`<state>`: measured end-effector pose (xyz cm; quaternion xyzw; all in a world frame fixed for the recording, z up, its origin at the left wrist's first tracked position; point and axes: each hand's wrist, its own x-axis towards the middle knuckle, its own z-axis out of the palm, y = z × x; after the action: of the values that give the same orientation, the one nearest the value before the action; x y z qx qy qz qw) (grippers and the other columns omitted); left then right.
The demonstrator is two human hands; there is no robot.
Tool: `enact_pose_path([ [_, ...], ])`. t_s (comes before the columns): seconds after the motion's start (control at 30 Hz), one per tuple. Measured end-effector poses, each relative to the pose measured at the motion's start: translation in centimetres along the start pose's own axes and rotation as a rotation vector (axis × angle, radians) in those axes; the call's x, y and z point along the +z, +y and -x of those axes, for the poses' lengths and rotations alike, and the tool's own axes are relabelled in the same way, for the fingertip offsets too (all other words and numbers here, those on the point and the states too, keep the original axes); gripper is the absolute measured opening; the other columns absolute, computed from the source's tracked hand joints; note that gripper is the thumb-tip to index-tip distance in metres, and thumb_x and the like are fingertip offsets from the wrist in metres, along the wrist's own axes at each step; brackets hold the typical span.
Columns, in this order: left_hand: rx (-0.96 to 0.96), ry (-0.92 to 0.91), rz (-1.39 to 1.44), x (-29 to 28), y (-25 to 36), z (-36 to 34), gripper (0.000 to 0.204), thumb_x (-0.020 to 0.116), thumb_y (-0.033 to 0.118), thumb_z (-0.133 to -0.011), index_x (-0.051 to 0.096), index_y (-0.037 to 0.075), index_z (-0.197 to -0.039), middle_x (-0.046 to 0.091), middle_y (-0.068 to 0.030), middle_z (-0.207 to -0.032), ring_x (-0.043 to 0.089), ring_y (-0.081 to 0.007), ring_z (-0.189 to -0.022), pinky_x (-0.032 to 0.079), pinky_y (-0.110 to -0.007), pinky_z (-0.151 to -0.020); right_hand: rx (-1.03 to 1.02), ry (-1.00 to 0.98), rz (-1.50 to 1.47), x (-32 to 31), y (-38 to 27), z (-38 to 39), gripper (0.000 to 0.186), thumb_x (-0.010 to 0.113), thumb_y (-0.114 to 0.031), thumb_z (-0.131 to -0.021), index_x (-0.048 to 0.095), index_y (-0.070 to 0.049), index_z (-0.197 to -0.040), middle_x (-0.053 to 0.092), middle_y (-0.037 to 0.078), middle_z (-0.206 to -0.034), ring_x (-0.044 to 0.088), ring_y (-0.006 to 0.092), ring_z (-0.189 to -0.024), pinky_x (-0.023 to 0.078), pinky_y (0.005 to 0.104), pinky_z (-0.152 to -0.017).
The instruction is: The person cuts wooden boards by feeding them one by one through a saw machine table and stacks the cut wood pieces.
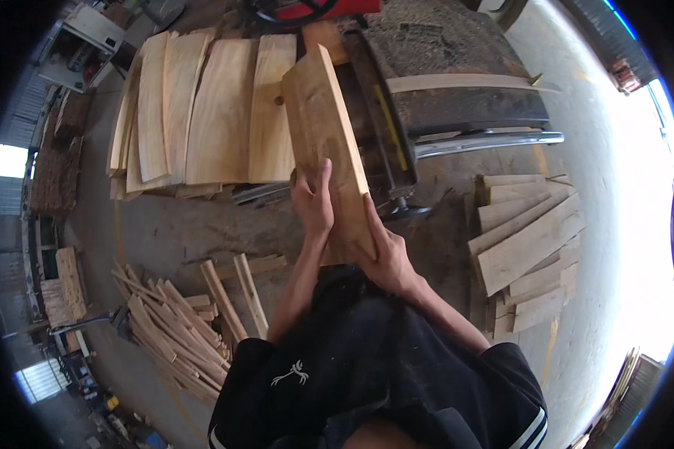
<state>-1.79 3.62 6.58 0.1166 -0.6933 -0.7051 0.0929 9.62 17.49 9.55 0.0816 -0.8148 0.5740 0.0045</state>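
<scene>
Two bare hands have hold of one pale wooden board [322, 123], its long side running away from the person's body toward the machine, between the stacked planks [221, 112] and the dark bench [468, 108]. I'd judge the step in hand to be steering or inspecting that single board. Moving it on would call for both grips kept firm and the far end watched, clear of the stack; whether that end rests on anything I can't tell.

The left hand [314, 202] is closed round the board's left edge, thumb pointing up along its face. The right hand [388, 260] grips lower, near the close end, a finger stretched along the right edge. Both forearms angle inward.
</scene>
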Motion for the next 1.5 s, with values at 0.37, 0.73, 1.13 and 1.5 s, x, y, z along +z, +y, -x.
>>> enact_pose_path([
  [0.37, -0.005, -0.276, -0.317, 0.5, -2.3, -1.3, 0.085, 0.064, 0.056, -0.085, 0.045, -0.008, -0.138, 0.034, -0.0330, -0.147, 0.031, -0.0399, -0.139, 0.024, -0.044, -0.114, 0.488, 0.187, -1.058, 2.3, 8.9, 3.6, 0.052, 0.065, -0.015, -0.091, 0.043, -0.002, -0.136, 0.056, 0.007, -0.123, 0.056, 0.0173, -0.110, 0.046, 0.0313, -0.094],
  [0.73, 0.226, -0.237, -0.180, 2.7, -4.9, -3.6, 0.054, 0.056, 0.042, -0.094, 0.060, 0.002, -0.129, 0.057, -0.0219, -0.133, 0.037, -0.0331, -0.137, 0.013, -0.040, -0.114, 0.840, 0.348, -1.397, 3.8, 12.9, 1.1, 0.029, 0.067, -0.020, -0.090, 0.058, -0.002, -0.111, 0.065, 0.007, -0.093, 0.065, 0.0194, -0.075, 0.053, 0.0312, -0.067],
  [1.13, 0.369, -0.107, -0.192, 5.2, -4.3, -9.5, 0.048, 0.040, 0.043, -0.101, 0.071, 0.009, -0.113, 0.070, -0.0104, -0.108, 0.055, -0.0201, -0.098, 0.029, -0.036, -0.094, 0.831, 0.037, -0.642, 5.3, 11.0, -5.6, 0.054, 0.052, -0.049, -0.098, 0.063, 0.000, -0.079, 0.059, 0.007, -0.058, 0.054, 0.0155, -0.046, 0.042, 0.0279, -0.044],
  [1.5, 0.569, -0.032, -1.363, -0.8, -1.6, -13.1, 0.079, 0.079, 0.040, -0.075, 0.047, 0.007, -0.139, 0.025, -0.0273, -0.152, 0.031, -0.0464, -0.135, 0.028, -0.057, -0.107, 0.895, 0.217, -0.899, 6.6, 12.3, -10.1, 0.049, 0.056, -0.048, -0.097, 0.059, -0.003, -0.078, 0.049, 0.000, -0.060, 0.045, 0.0095, -0.052, 0.036, 0.0257, -0.047],
])
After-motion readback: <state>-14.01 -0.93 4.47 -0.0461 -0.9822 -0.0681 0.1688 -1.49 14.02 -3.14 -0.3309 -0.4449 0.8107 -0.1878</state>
